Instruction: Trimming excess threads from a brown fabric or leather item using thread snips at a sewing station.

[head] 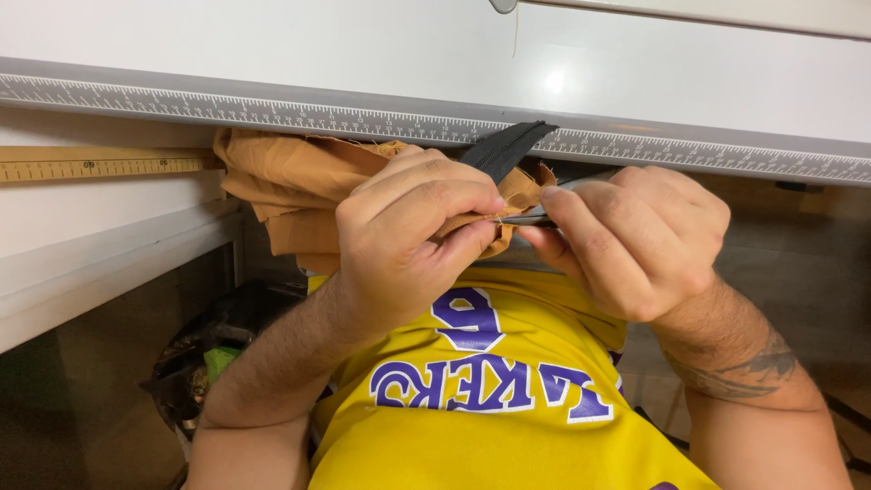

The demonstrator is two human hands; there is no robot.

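In the head view, close under the counter's edge:
Left hand [408, 240]: curled into a tight grip on the orange cloth [290, 186], thumb and forefinger pinching a fold of it at the middle of the picture; the knuckles face the camera.
Right hand [635, 238]: grip clenched around a thin metal tool [526, 218], the fingers bunched over it; only the slim grey tip shows, so what kind of tool it is cannot be told.
Tool tip: it touches the cloth's edge just at the left thumb, between the two hands.
Orange cloth: a bunched bundle, held up against the near edge of the counter [272, 45], most of it to the left of the left hand, with frayed threads along its top.
Black strip [504, 145]: a dark ribbed band, much like a zip tape, rising from the cloth between the hands and lying over the grey ruler [227, 107].
Grey ruler: a long marked scale running along the counter's front edge from left to right, tilted slightly down to the right.
Yellow ruler [100, 166]: a wooden scale at far left, below the grey one, its end touching the cloth bundle.
Shirt [490, 399]: yellow with purple and white lettering, filling the near middle under both forearms.
Right forearm: a dark tattoo [753, 367] near the wrist.
Lower left: a dim space under the counter with a dark bin [200, 363], its contents unclear.
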